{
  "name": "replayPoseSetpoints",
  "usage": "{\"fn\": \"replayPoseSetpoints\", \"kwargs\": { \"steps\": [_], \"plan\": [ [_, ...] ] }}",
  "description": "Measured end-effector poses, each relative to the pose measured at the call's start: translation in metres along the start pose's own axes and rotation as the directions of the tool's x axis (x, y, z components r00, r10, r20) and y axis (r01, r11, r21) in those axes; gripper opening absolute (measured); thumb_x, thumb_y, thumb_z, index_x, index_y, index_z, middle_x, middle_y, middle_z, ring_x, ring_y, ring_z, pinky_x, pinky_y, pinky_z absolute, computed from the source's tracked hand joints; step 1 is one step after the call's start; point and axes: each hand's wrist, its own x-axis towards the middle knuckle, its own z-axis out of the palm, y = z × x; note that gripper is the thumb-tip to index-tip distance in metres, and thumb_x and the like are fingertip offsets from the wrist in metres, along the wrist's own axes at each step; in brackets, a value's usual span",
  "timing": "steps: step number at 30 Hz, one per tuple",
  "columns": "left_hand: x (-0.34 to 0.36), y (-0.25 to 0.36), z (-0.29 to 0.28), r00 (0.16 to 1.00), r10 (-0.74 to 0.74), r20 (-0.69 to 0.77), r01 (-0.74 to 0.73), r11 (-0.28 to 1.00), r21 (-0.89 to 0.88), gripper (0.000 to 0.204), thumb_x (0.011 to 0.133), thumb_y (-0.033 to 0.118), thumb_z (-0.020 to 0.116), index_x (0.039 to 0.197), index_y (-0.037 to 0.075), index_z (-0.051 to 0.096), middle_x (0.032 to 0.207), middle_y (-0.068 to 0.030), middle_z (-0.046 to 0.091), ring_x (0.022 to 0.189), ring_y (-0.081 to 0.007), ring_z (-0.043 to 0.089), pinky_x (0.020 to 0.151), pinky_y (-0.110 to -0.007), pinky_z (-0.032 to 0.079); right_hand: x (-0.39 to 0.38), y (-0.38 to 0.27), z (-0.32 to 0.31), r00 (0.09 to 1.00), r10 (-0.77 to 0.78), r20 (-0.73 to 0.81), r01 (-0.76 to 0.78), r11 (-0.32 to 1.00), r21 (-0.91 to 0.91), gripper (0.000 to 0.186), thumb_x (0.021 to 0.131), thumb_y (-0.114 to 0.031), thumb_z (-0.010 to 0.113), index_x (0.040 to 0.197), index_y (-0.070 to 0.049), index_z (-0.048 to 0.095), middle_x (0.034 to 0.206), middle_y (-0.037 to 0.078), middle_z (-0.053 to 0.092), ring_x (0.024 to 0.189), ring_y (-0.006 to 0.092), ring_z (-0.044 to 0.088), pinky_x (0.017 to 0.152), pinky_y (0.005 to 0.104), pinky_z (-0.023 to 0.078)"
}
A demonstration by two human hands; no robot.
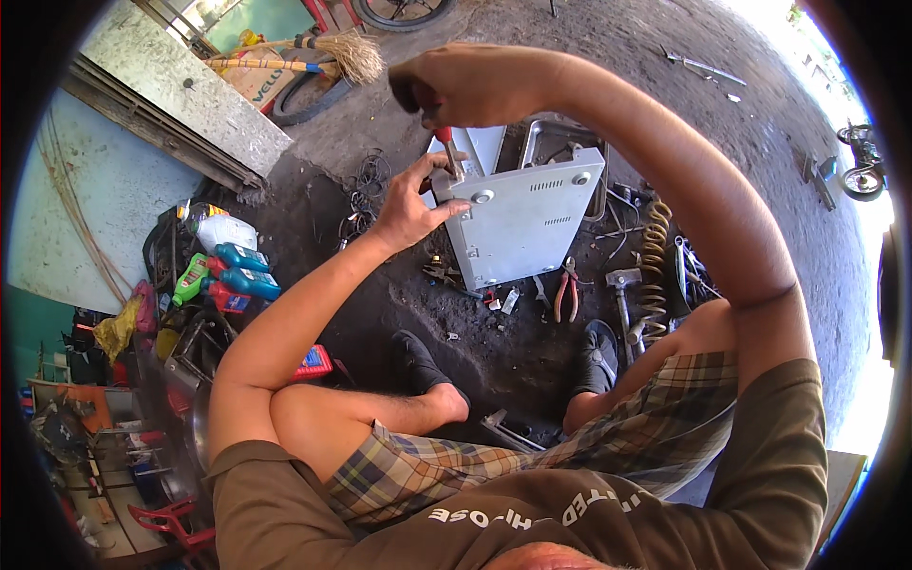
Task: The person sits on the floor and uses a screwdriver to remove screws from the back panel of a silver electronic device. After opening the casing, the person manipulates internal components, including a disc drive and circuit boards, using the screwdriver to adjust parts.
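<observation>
A light grey metal casing (518, 228) stands tilted on the ground before me, its panel with round feet and vent slots turned toward me. At its upper left corner my left hand (413, 204) grips the edge, thumb on the panel and fingers near the screwdriver's shaft. Above that corner, my right hand (489, 84) is closed around the red handle of a screwdriver (444, 136). The screwdriver points down, its tip at the casing's corner; whether it sits in a screw I cannot tell.
Pliers with red handles (567, 293), a hammer (622, 285) and a coil spring (654, 256) lie to the right of the casing. A metal tray (543, 133) is behind it. Plastic bottles (249, 281) cluster at left; a straw broom (350, 59) lies farther off.
</observation>
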Motion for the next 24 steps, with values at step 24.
{"fn": "replayPoseSetpoints", "kwargs": {
  "steps": [24],
  "plan": [
    [0.001, 0.004, 0.0, 1.0, -0.013, -0.002, 0.013, 1.0, 0.003, 0.056, 0.082, 0.013, 0.094, 0.129, 0.006, 0.064, 0.131, -0.0101, 0.075, 0.11, -0.0212, 0.074, 0.099, -0.037, 0.059, -0.002, -0.015, -0.002, 0.964, 0.266, -0.011, -0.266, 0.958, -0.103, 0.021, 0.093, -0.013, 0.075, 0.106, 0.002, 0.069, 0.093, 0.02, 0.078, 0.09, 0.0393, 0.077, 0.088, 0.0497, 0.057]
  ]
}}
